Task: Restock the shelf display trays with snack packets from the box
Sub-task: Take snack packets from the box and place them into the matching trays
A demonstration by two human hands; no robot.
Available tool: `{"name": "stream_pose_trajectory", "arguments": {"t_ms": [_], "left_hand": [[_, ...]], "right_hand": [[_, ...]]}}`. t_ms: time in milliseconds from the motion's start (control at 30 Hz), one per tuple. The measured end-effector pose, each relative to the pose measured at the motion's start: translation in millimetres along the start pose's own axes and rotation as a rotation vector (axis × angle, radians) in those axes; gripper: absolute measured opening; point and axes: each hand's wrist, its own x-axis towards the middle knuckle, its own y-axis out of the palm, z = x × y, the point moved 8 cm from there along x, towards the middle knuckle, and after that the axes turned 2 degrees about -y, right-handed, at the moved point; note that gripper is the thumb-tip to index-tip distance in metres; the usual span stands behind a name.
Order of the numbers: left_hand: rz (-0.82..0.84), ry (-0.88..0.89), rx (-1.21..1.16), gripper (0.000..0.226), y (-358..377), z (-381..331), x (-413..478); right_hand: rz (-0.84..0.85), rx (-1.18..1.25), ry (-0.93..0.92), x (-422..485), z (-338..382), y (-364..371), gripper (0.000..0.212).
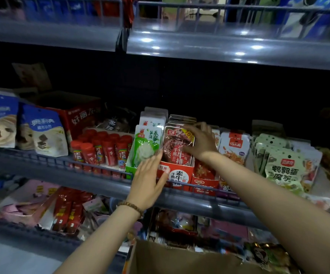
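Observation:
On the middle shelf a red display tray point(177, 176) holds a row of upright red-brown snack packets point(175, 146). My right hand point(199, 142) reaches in from the right, its fingers curled over the top right corner of the front packet. Flat and with straight fingers, my left hand point(149, 180) lies against the tray's left front corner. Just left of it a green tray point(129, 169) carries green and white packets point(147, 144). The brown cardboard box point(172, 260) sits at the bottom middle, below my arms.
The shelf's grey wire front rail point(61, 161) runs across below the trays. Red bottles point(101, 149) and blue-white bags point(43, 133) stand to the left. Orange packets point(234, 149) and pale green bags point(284, 171) stand to the right. A lower shelf point(57, 206) holds mixed goods.

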Motion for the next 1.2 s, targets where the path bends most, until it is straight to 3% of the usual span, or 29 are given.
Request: {"name": "stream_pose_trajectory", "arguments": {"t_ms": [233, 467, 633, 800, 833, 900, 967, 1100, 1200], "left_hand": [[-0.011, 0.006, -0.013, 0.063, -3, -11, -49], [0.267, 0.032, 0.144, 0.071, 49, -22, -161], [0.397, -0.019, 0.115, 0.085, 89, -6, -223], [0.596, -0.117, 0.204, 0.118, 136, 27, -256], [0.636, -0.155, 0.216, 0.113, 143, 33, -262], [0.703, -0.217, 0.271, 0.08, 153, 42, -272], [0.758, -0.269, 0.293, 0.057, 160, 49, -282], [0.745, -0.321, 0.223, 0.053, 159, 58, -283], [0.698, -0.367, 0.12, 0.055, 154, 56, -280]], "right_hand": [[0.01, 0.216, -0.074, -54, 15, -24, 0.066], [0.246, 0.426, -0.111, -206, 16, -13, 0.051], [0.374, 0.528, 0.027, -311, -27, 36, 0.031], [0.684, 0.54, 0.391, -392, -75, 119, 0.019], [0.742, 0.534, 0.457, -406, -80, 134, 0.013], [0.819, 0.467, 0.52, -427, -86, 159, 0.002], [0.858, 0.413, 0.567, -438, -90, 177, 0.014], [0.865, 0.461, 0.663, -452, -94, 201, 0.032], [0.733, 0.594, 0.69, -448, -92, 194, 0.027]]}}
